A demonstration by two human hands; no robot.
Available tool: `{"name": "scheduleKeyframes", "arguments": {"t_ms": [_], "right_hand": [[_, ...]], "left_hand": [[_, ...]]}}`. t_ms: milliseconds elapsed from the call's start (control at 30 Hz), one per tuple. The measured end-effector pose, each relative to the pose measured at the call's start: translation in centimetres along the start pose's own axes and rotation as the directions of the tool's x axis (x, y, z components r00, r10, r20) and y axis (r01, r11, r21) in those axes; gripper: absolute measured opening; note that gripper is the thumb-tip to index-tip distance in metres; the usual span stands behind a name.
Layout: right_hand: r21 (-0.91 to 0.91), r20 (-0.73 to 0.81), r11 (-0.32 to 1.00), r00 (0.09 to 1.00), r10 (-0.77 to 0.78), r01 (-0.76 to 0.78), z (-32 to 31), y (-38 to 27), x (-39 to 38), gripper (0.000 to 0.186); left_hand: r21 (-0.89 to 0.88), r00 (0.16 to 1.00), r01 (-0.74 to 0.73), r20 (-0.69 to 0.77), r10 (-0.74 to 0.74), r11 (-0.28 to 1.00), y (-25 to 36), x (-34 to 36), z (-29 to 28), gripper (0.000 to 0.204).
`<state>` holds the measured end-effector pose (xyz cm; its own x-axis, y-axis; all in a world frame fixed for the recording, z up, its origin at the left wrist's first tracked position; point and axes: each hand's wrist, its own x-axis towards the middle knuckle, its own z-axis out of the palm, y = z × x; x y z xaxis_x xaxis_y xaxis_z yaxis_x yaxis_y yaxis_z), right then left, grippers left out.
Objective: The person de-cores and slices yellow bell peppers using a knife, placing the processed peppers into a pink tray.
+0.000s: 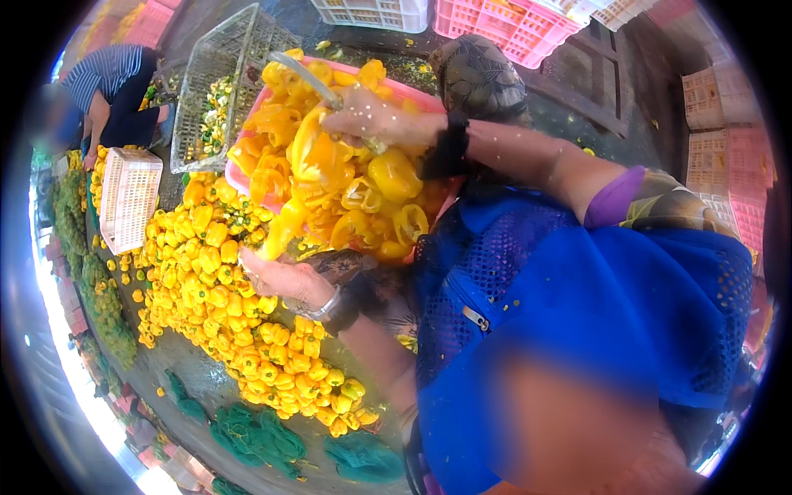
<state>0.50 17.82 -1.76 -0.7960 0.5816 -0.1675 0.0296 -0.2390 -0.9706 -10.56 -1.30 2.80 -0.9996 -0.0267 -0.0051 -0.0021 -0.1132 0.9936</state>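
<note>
My right hand [371, 118] is closed round a knife, its long curved grey blade [307, 77] pointing to the upper left. Directly under that hand hangs a large cut yellow bell pepper [315, 153]; I cannot tell whether the fingers also grip it. Lower down, my left hand [289, 280] has its fingers closed at the lower end of a blurred yellow bell pepper piece [285, 228]. Both hands are by a pink crate [238, 176] heaped with cut yellow peppers. Whole yellow bell peppers [223, 280] lie in a big pile left of my left hand.
A clear plastic crate [186, 132] with scraps inside stands beyond the pink one. At the far left, a person [111, 91] bends over near a white crate [132, 198]. Green nets [256, 437] lie on the floor. More crates [503, 29] stand at the back and right.
</note>
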Motion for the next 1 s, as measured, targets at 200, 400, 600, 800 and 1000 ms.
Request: {"name": "scheduleKeyframes", "arguments": {"t_ms": [200, 400, 600, 800, 1000], "right_hand": [[-0.525, -0.075, 0.753, 0.86, -0.505, 0.396, 2.5, -1.7, 8.0, 0.025], [-0.652, 0.366, 0.543, 0.847, -0.386, 0.529, 3.0, 1.1, 9.1, 0.04], [-0.417, 0.494, 0.897, 0.865, 0.091, 0.144, 4.0, -0.1, 1.8, 0.045], [-0.317, 0.529, 0.898, 0.843, -0.099, 0.305, 4.2, 2.3, 1.0, 0.039], [-0.453, 0.493, 0.674, 0.794, -0.355, 0.583, 5.2, 4.1, 1.3, 0.032]], "left_hand": [[-0.008, 0.973, 0.166, 0.164, -0.162, 0.986, -0.1, 0.8, 0.4, 0.039], [0.166, 0.963, 0.101, 0.232, -0.138, 0.981, -3.0, 1.2, 1.6, 0.042], [0.24, 0.945, -0.081, 0.326, -0.002, 0.967, -5.9, 0.5, 1.6, 0.051], [0.22, 0.939, -0.032, 0.342, -0.046, 0.975, -5.9, -0.5, 2.3, 0.052], [0.27, 0.915, -0.284, 0.363, 0.176, 0.92, -5.4, -0.5, 1.6, 0.041]]}}
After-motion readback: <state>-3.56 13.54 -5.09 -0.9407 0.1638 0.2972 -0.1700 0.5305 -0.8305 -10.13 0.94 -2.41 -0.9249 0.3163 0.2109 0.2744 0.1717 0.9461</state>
